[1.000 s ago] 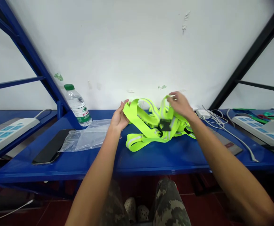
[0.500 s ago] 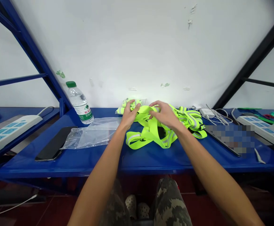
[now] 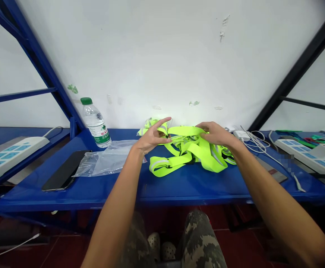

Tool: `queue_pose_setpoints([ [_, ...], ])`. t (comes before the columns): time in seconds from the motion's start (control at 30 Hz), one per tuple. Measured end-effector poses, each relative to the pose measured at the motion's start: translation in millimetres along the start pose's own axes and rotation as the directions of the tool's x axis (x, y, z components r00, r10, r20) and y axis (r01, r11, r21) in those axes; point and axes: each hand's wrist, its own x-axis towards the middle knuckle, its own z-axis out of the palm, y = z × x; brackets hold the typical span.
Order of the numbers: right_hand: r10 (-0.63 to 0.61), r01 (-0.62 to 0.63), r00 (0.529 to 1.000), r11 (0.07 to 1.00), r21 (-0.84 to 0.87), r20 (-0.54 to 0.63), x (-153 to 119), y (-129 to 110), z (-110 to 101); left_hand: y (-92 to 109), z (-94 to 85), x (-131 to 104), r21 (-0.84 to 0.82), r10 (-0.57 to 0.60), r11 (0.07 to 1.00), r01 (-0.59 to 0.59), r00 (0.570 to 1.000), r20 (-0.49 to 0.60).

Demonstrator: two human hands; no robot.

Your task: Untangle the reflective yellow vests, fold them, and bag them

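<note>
A tangled heap of neon yellow reflective straps point(image 3: 192, 149) with grey stripes and black buckles lies mid-table. My right hand point(image 3: 214, 133) is closed on a strap at the heap's right side, fingertips partly hidden by the band. At the left end, my left hand point(image 3: 152, 138) has its thumb and index finger spread apart, beside the strap; its other fingers are mostly hidden. A wide band stretches between the two hands. Behind my left hand sits a clear bag with folded yellow straps point(image 3: 147, 125). Flat clear plastic bags point(image 3: 103, 162) lie to the left.
A water bottle point(image 3: 97, 124) with a green cap stands at the back left, near a black phone point(image 3: 64, 171). White cables and a charger point(image 3: 242, 134) lie right of the heap, by a dark flat item point(image 3: 271, 171). Power strips point(image 3: 14, 158) flank both sides. A wall rises behind.
My right hand has moved right, drawing strap with it and shifting the heap's folds. My left hand has turned, its index finger now extended. The view has shifted slightly.
</note>
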Motion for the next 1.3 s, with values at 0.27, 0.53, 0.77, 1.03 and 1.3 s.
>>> queue_pose_setpoints([
  [0.27,-0.076,-0.070,0.967,0.839,0.539,0.244,-26,-35,-19,13,10.1,18,0.211,0.443,0.895,-0.392,0.837,-0.323],
  [0.53,-0.174,0.011,0.960,0.802,0.597,0.217,-26,-48,-1,28,61.7,43,0.156,0.341,0.940,-0.304,0.858,-0.383],
  [0.77,-0.244,0.243,0.967,0.823,0.513,-0.066,-18,-44,11,2,55.0,30,0.222,0.007,0.975,0.008,0.998,-0.067],
  [1.03,-0.198,0.297,0.888,0.936,0.188,-0.416,-14,-39,26,9,64.3,28,0.137,0.099,0.987,-0.088,0.992,-0.076],
  [1.3,-0.139,0.009,0.978,0.774,0.633,0.155,-4,-28,55,29,59.1,12,0.111,0.091,0.987,-0.115,0.976,0.200],
])
